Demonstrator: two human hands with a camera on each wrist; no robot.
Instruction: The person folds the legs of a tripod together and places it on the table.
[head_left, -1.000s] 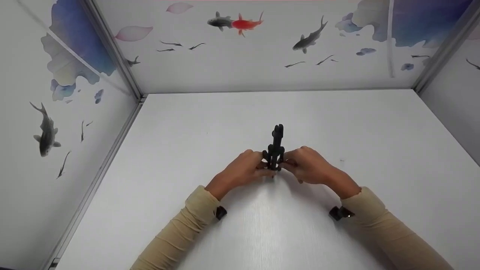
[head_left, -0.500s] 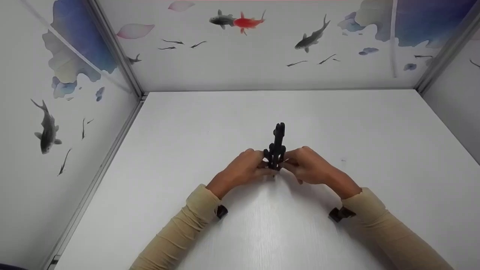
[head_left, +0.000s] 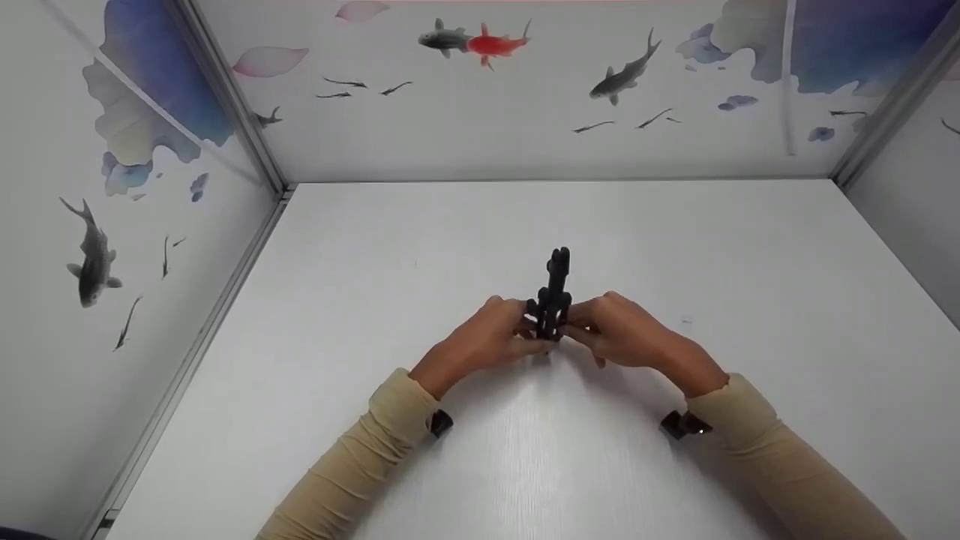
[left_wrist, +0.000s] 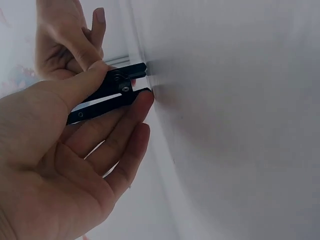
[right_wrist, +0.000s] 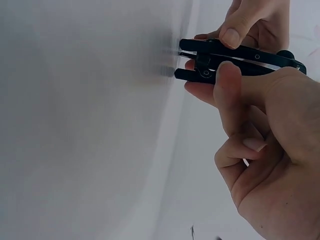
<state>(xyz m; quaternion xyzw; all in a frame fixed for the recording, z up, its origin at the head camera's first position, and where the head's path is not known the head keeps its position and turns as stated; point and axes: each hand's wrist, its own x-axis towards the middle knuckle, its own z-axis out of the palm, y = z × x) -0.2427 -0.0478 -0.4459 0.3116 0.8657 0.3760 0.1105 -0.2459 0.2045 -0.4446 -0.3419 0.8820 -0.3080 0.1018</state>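
A black jointed device (head_left: 556, 281) with a tall post and slim folding legs stands upright between the hands; its exact kind is unclear. The left hand (head_left: 487, 334) grips its lower left side. In the left wrist view, the left hand (left_wrist: 65, 165) has its thumb along one side of the black device (left_wrist: 117, 103) and fingers on the other. The right hand (head_left: 622, 330) pinches the lower right side. Seen from the right wrist, the right hand (right_wrist: 280, 160) has a fingertip against the black device (right_wrist: 245, 52). The device's ends are close to the tabletop; whether they touch is hard to tell.
A white table (head_left: 420, 225) spreads around the hands. Light walls printed with fish surround it, including the back wall (head_left: 525, 142). A metal corner post (head_left: 259, 150) rises at the back left. Dark wrist cameras, one a black box (head_left: 441, 424), hang beneath both sleeves.
The hands and the black device stay almost in place. The whole head view has shifted slightly since one second ago. Both hands keep their hold.
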